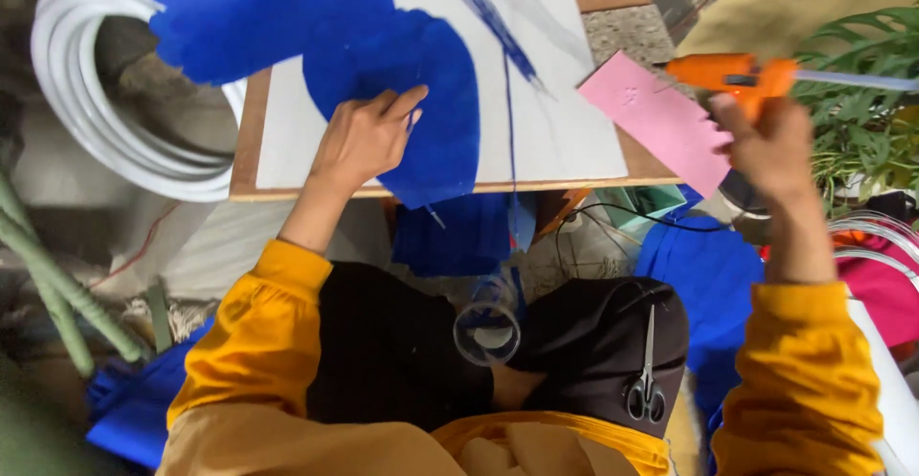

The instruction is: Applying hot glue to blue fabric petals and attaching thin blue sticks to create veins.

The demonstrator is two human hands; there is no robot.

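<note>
Pressing down with your left hand (362, 139), fingers spread flat, you hold the blue fabric (402, 103) on the white board (565, 122) in the upper middle of the frame. Your right hand (771, 146), at the upper right, is closed around the handle of the orange glue gun (732, 74), raised beside the pink card (656, 117) that lies at the board's right edge. A pair of scissors (648, 380) rests on your lap at the lower right, near a clear round container (487, 331).

Blue fabric (402, 103) flat; orange glue gun (732, 76) aloft.
</note>
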